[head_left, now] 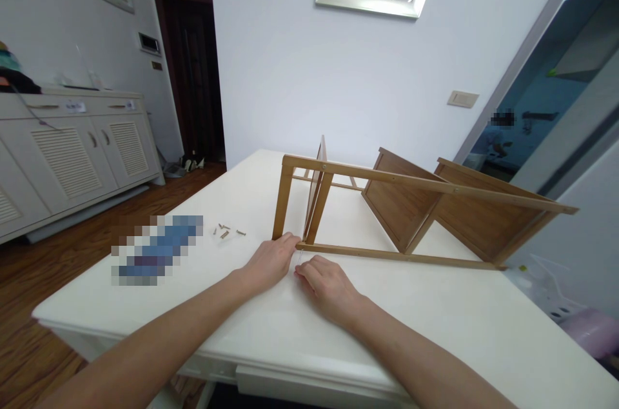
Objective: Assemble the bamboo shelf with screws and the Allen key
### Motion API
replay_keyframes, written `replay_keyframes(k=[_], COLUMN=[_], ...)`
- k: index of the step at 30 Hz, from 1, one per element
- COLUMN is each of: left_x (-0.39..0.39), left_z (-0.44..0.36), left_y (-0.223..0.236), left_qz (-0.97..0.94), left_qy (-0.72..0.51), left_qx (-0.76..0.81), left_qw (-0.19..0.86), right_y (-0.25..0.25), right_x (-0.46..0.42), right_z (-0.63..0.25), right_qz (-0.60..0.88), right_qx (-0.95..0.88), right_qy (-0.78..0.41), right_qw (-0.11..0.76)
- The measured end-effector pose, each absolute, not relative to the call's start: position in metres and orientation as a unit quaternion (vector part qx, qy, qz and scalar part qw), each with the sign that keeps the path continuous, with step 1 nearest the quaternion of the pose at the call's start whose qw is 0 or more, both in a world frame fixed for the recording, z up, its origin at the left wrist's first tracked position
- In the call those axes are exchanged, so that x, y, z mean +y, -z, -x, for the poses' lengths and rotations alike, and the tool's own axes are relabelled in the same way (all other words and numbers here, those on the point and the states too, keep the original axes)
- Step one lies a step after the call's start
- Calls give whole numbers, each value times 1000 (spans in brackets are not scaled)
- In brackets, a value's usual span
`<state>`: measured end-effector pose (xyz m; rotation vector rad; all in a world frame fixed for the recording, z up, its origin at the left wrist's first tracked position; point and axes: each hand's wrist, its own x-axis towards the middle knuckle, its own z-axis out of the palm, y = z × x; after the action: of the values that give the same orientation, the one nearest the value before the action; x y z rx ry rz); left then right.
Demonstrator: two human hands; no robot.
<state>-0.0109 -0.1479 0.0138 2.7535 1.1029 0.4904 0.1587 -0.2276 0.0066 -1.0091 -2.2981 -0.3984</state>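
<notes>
A wooden shelf frame [360, 250] lies on its side on the white table, its slatless panels standing on edge between the rails. My left hand [275, 259] is closed round the frame's lower near rail at its left end, beside the joint with a shelf panel [316, 186]. Just right of it, my right hand [326, 283] pinches a thin silver rod that looks like a hex key [300, 258]. Its tip meets the rail close to my left fingertips; the contact point is too small to make out.
Several small screws [225, 234] lie on the white table [203, 325] left of the frame. Farther left is a blurred-out blue item [162, 251]. The wall [290, 73] rises behind the table. Clear plastic wrapping [541, 283] and something pink sit beyond its right edge.
</notes>
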Motion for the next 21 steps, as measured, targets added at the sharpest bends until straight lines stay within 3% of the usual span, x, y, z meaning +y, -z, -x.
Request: replay_keyframes(k=[11, 21], left_x=[-147, -147], left_z=[9, 11], left_y=[-11, -11], left_qz=[-917, -917], left_qy=[-151, -162], left_qx=[364, 358], left_qw=[62, 64], right_y=[-9, -11], right_x=[-233, -231], right_z=[-154, -161], right_qz=[405, 377], right_qx=[-875, -880], right_qy=[142, 16], right_qw=[223, 288])
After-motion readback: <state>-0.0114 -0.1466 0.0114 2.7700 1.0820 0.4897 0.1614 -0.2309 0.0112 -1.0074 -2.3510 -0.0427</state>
